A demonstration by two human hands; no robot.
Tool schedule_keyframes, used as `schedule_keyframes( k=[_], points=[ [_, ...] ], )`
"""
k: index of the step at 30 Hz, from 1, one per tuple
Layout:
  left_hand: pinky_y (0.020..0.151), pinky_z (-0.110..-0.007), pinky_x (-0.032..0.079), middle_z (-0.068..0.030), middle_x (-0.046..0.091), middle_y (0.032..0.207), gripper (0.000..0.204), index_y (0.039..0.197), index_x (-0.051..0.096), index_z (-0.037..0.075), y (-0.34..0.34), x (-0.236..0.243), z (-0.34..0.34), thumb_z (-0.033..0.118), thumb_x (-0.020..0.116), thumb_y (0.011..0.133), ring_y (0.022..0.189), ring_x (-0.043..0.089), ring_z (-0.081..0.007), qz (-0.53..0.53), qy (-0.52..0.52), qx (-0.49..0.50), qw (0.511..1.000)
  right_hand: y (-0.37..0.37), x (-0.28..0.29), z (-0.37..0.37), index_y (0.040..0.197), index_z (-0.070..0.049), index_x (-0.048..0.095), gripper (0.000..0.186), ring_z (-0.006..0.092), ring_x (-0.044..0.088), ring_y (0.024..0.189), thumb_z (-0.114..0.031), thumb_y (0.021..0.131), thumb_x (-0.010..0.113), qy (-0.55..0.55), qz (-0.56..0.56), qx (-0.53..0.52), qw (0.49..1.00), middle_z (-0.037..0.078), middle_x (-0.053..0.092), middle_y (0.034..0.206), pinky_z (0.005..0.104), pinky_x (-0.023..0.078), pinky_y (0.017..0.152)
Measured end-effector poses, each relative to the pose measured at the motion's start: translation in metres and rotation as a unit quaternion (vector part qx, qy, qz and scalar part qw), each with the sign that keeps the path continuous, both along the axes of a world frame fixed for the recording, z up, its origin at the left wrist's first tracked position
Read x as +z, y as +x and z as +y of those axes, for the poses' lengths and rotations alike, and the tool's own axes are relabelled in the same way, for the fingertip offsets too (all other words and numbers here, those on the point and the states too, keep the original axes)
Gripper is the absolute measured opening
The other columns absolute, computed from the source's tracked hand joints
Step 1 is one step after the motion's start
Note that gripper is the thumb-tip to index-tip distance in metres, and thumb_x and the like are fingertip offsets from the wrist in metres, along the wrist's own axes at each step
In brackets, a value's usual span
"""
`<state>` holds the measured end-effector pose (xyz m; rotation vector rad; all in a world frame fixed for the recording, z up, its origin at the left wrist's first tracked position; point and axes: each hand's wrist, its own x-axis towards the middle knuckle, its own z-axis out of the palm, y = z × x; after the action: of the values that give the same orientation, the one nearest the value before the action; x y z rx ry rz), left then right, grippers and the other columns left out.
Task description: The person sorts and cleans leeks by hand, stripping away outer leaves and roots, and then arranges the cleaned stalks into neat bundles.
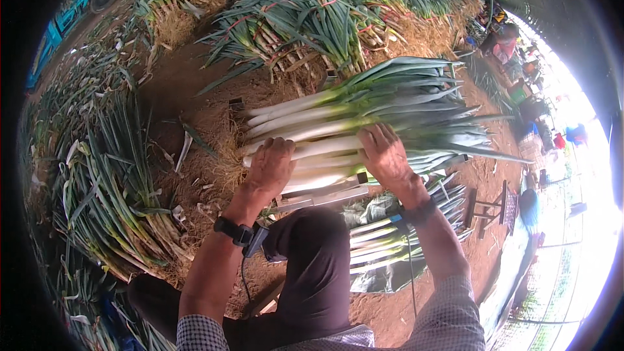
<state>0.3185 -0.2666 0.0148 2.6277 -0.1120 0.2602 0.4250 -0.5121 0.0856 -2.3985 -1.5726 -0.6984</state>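
Note:
A row of thick leeks (390, 107) lies crosswise in front of me on a low wooden stand (318, 196). Their white shanks point left and their green leaves fan out to the right. My left hand (272, 164) is curled round the white end of a near leek (327, 147). Farther along the same stalk, where white turns green, my right hand (382, 148) closes over it with bent fingers. The undersides of both hands are hidden. Below the stand, more trimmed leeks (377, 244) rest on a dark sheet (383, 278) beside my knee.
Untrimmed leeks (117, 195) are heaped on the left. Bundles with red ties (305, 19) stand at the back. A small metal-and-wood stool (504, 211) is at right, and another person (504, 45) sits far right. Blue vehicle framing (65, 19) shows upper left.

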Motion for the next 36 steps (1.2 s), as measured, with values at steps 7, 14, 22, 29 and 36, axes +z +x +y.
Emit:
schedule_keyframes(
  k=[7, 14, 22, 29, 36],
  points=[
    [0.088, -0.051, 0.045, -0.0182, 0.055, 0.111, 0.032, 0.108, 0.061, 0.001, -0.003, -0.02, -0.012, 0.027, 0.064, 0.089, 0.104, 0.052, -0.0389, -0.029, 0.044, 0.051, 0.997, 0.017, -0.027, -0.018, 0.091, -0.003, 0.066, 0.026, 0.0305, 0.059, 0.097, -0.011, 0.069, 0.078, 0.126, 0.117, -0.024, 0.985, 0.012, 0.064, 0.097, 0.0405, 0.046, 0.09],
    [0.086, -0.05, 0.045, -0.0155, 0.056, 0.109, 0.035, 0.103, 0.064, 0.004, -0.005, -0.032, -0.013, 0.037, 0.06, 0.091, 0.106, 0.052, -0.0352, -0.044, 0.074, 0.099, 0.991, 0.007, -0.012, -0.11, 0.092, -0.005, 0.069, 0.021, 0.03, 0.059, 0.091, -0.011, 0.074, 0.076, 0.134, 0.03, -0.232, 0.963, 0.011, 0.064, 0.096, 0.041, 0.047, 0.083],
    [0.089, -0.053, 0.043, -0.0178, 0.059, 0.104, 0.041, 0.107, 0.062, 0.0, 0.011, -0.038, -0.011, 0.036, 0.065, 0.089, 0.101, 0.055, -0.0399, -0.06, 0.004, 0.1, 0.993, 0.059, -0.025, -0.121, 0.096, -0.004, 0.067, 0.031, 0.0318, 0.057, 0.095, -0.017, 0.07, 0.078, 0.047, -0.018, -0.161, 0.986, 0.012, 0.06, 0.103, 0.0426, 0.046, 0.083],
    [0.094, -0.055, 0.04, -0.0205, 0.058, 0.11, 0.04, 0.113, 0.061, 0.001, 0.003, -0.032, -0.013, 0.036, 0.056, 0.095, 0.105, 0.053, -0.0416, -0.062, -0.005, 0.076, 0.995, 0.082, -0.015, -0.123, 0.092, -0.005, 0.065, 0.034, 0.0307, 0.057, 0.091, -0.019, 0.066, 0.082, -0.007, -0.02, -0.148, 0.989, 0.009, 0.057, 0.098, 0.0419, 0.046, 0.082],
    [0.101, -0.055, 0.037, -0.0198, 0.054, 0.123, 0.038, 0.114, 0.063, 0.002, -0.016, -0.05, -0.018, 0.034, 0.05, 0.098, 0.115, 0.05, -0.0398, -0.032, 0.021, 0.035, 0.999, 0.052, -0.007, -0.138, 0.089, -0.003, 0.066, 0.02, 0.0354, 0.064, 0.086, -0.016, 0.076, 0.074, 0.028, 0.192, -0.182, 0.964, 0.016, 0.064, 0.093, 0.0428, 0.051, 0.075]
  ],
)
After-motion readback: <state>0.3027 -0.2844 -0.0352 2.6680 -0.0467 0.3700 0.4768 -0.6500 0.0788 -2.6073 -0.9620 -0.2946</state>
